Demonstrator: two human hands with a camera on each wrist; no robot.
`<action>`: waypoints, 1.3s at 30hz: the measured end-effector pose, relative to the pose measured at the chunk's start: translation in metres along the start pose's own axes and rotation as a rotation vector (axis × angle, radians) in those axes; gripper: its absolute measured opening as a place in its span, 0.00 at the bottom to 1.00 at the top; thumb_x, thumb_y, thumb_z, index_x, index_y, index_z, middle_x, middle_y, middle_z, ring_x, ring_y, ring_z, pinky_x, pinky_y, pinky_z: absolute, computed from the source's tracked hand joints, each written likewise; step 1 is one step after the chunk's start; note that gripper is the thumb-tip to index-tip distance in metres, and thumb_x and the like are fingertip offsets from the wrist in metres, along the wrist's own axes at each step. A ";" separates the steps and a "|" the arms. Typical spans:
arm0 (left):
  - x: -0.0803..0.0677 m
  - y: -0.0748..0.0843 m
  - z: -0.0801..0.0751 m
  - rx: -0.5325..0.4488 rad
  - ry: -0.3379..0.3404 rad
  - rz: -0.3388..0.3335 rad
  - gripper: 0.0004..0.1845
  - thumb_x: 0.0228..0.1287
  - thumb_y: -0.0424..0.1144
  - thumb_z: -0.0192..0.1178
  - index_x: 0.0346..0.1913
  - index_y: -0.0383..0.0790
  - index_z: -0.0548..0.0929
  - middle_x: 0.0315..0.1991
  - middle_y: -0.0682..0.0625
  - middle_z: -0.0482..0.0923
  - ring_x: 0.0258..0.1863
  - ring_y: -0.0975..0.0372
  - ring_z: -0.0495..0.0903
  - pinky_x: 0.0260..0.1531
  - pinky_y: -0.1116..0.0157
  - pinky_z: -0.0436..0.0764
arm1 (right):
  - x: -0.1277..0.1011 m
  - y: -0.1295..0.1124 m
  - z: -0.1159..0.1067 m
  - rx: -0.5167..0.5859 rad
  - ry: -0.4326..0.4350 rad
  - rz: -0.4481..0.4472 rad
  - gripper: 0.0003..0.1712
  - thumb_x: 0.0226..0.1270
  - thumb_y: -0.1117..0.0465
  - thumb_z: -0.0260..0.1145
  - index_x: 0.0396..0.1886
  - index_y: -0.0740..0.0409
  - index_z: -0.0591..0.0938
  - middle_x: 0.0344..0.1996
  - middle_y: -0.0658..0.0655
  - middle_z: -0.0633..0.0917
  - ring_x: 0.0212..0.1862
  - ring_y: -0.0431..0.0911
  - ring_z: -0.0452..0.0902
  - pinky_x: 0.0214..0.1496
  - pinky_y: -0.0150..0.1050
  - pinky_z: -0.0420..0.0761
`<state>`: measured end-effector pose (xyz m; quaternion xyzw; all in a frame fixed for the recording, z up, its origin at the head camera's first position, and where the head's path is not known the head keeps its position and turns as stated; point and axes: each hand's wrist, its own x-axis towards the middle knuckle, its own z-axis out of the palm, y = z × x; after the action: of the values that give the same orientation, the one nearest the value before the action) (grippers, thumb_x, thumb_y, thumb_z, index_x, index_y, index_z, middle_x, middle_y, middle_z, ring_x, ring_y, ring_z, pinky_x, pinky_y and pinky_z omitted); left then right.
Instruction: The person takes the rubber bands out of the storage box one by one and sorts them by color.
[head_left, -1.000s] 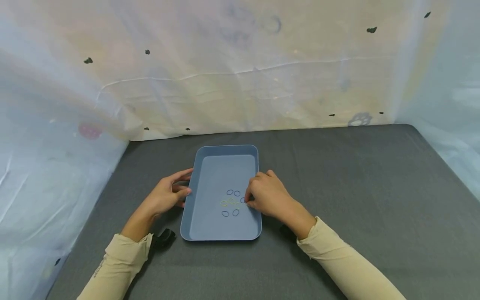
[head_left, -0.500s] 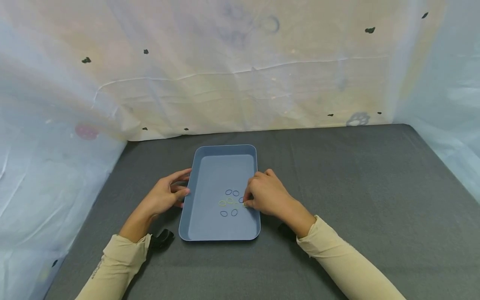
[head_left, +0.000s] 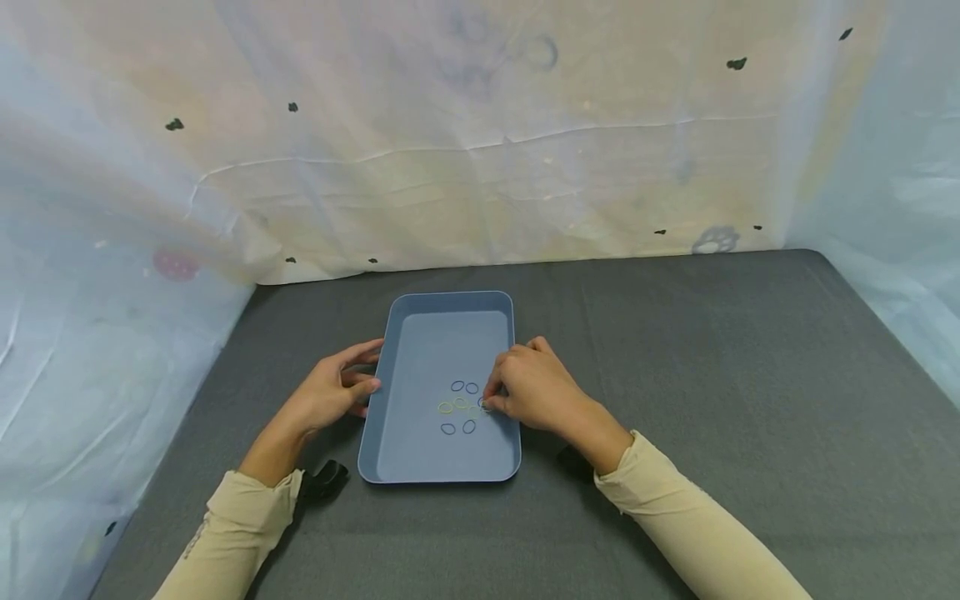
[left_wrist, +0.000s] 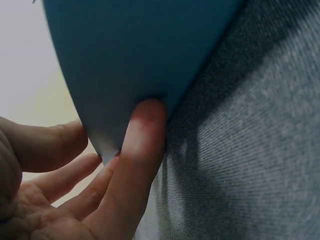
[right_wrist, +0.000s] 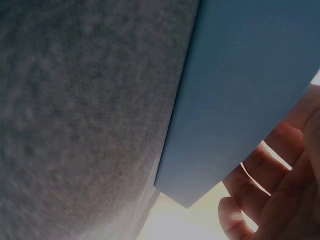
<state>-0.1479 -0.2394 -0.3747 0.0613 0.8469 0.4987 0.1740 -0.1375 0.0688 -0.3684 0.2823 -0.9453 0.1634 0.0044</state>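
Note:
A blue-grey rectangular tray (head_left: 450,350) lies on the table with several small thin rubber bands in its near half. Some are dark blue, such as one dark band (head_left: 447,429); others are yellow, including a yellow band (head_left: 446,407) on the left of the group. My left hand (head_left: 330,387) rests its fingers against the tray's outer left wall; in the left wrist view one finger (left_wrist: 145,130) presses that wall. Reaching over the right rim, my right hand (head_left: 534,387) pinches a yellow band, mostly hidden by the fingertips, beside a dark blue one.
Dark grey cloth (head_left: 675,375) covers the table around the tray. A pale patterned sheet (head_left: 480,167) hangs along the back and both sides. Next to my left wrist is a black strap-like piece (head_left: 327,481).
My right fingertips have shifted slightly left with the yellow band, toward the other bands. My left hand stays against the tray.

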 end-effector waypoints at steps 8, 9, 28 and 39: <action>-0.003 -0.006 0.000 0.026 0.000 -0.002 0.36 0.71 0.28 0.57 0.78 0.43 0.57 0.73 0.32 0.60 0.61 0.42 0.76 0.35 0.59 0.87 | -0.003 -0.002 0.000 0.051 0.023 -0.005 0.04 0.55 0.51 0.78 0.25 0.40 0.90 0.31 0.40 0.86 0.41 0.41 0.80 0.58 0.47 0.67; -0.004 -0.007 -0.001 0.029 0.003 -0.002 0.36 0.71 0.28 0.57 0.78 0.44 0.57 0.73 0.32 0.61 0.61 0.42 0.76 0.35 0.59 0.87 | -0.002 -0.002 0.000 0.048 0.034 -0.009 0.04 0.55 0.51 0.78 0.25 0.39 0.90 0.31 0.39 0.86 0.41 0.40 0.80 0.58 0.47 0.67; -0.002 -0.007 -0.004 0.008 0.003 0.004 0.36 0.71 0.28 0.57 0.78 0.43 0.57 0.73 0.32 0.61 0.61 0.41 0.76 0.35 0.59 0.87 | 0.000 0.005 -0.017 0.028 0.082 -0.010 0.02 0.57 0.52 0.77 0.30 0.42 0.92 0.33 0.40 0.87 0.39 0.39 0.80 0.53 0.45 0.74; -0.002 -0.006 -0.004 0.020 -0.002 0.002 0.36 0.72 0.28 0.56 0.78 0.43 0.57 0.73 0.32 0.60 0.62 0.41 0.75 0.36 0.58 0.88 | -0.004 0.027 -0.036 0.086 0.127 0.062 0.02 0.60 0.55 0.76 0.32 0.44 0.92 0.37 0.45 0.88 0.38 0.45 0.83 0.46 0.44 0.80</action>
<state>-0.1475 -0.2458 -0.3773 0.0642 0.8517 0.4903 0.1738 -0.1521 0.1032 -0.3428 0.2417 -0.9436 0.2215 0.0471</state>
